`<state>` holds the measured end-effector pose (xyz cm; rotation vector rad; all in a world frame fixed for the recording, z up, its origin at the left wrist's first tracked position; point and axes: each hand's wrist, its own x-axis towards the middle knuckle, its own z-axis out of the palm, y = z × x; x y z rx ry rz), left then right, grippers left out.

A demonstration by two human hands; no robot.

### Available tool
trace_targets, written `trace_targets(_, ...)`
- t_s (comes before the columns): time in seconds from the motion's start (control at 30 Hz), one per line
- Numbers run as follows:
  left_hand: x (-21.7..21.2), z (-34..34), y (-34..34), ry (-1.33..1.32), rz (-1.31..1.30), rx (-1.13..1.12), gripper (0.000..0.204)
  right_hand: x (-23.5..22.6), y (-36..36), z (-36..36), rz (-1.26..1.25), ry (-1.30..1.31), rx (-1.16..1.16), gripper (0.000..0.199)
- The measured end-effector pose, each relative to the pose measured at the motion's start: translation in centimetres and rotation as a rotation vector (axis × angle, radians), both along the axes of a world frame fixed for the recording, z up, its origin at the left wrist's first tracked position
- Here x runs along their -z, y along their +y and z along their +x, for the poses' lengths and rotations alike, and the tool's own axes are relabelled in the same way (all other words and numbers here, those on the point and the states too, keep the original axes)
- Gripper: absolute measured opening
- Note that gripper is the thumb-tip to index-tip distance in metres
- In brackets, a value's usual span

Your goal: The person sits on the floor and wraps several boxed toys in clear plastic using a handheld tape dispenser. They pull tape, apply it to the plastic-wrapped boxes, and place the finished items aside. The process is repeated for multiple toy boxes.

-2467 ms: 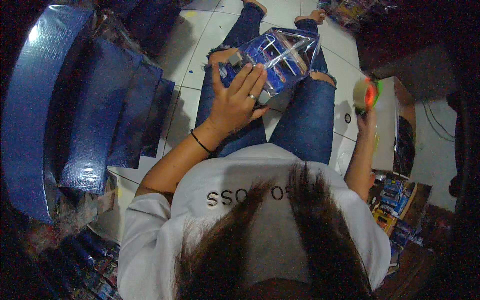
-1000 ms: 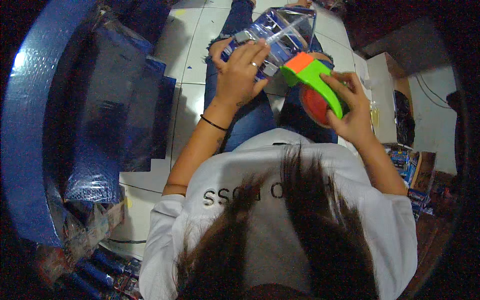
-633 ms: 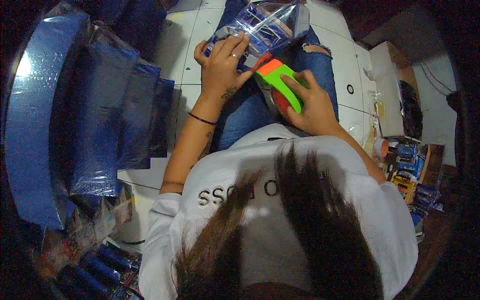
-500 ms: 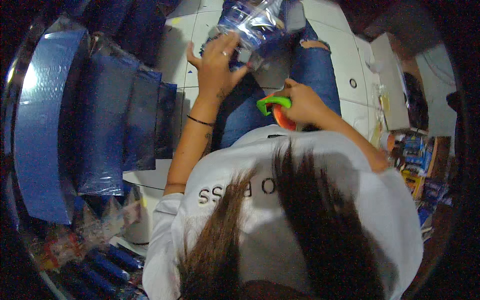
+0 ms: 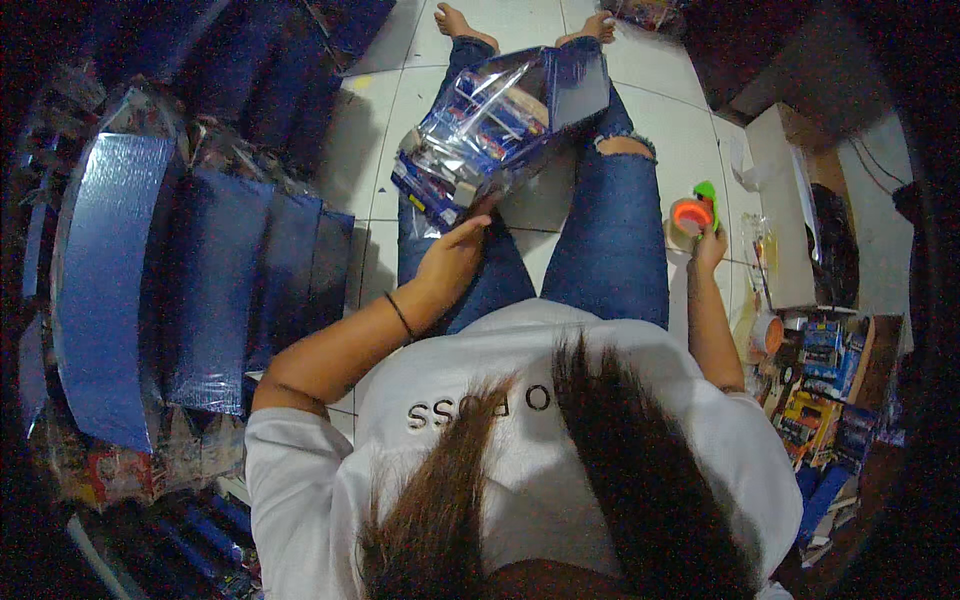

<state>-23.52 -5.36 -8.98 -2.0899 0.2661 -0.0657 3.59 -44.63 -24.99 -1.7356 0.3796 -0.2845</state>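
Observation:
A clear plastic bag (image 5: 480, 130) full of small blue packets and boxes rests across my thighs, with a blue panel at its upper right. My left hand (image 5: 452, 262) grips the near edge of this bag, its thumb on top and the other fingers hidden beneath. Out to the right, over the floor beside my right thigh, my right hand (image 5: 710, 245) holds a tape dispenser (image 5: 707, 195) with a green handle and an orange hub. The dispenser is apart from the bag.
Rows of blue boxes in plastic (image 5: 115, 290) stand along my left. At right are a white box (image 5: 785, 225), an orange-cored tape roll (image 5: 768, 334) and a box of colourful packets (image 5: 822, 390). Another wrapped bundle (image 5: 645, 14) lies beyond my feet on the tiled floor.
My right hand has carried the tape dispenser from my lap out to the right. My left hand has moved from atop the bag to its near edge, and the bag now lies more fully in view.

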Motion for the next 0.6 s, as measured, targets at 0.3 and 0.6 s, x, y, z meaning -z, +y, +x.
trace_targets(0.3, -4.2, 4.0, 5.1, -0.598, -1.535, -0.174, 0.115, -13.3, 15.2, 6.2, -0.621, -0.719, -0.578, 0.104)
trace_targets(0.6, -0.9, 3.7, 21.0, -0.531, -2.371, -0.220, 0.090, -19.8, 34.3, 14.1, -0.166, 0.863, -1.995, 0.081)
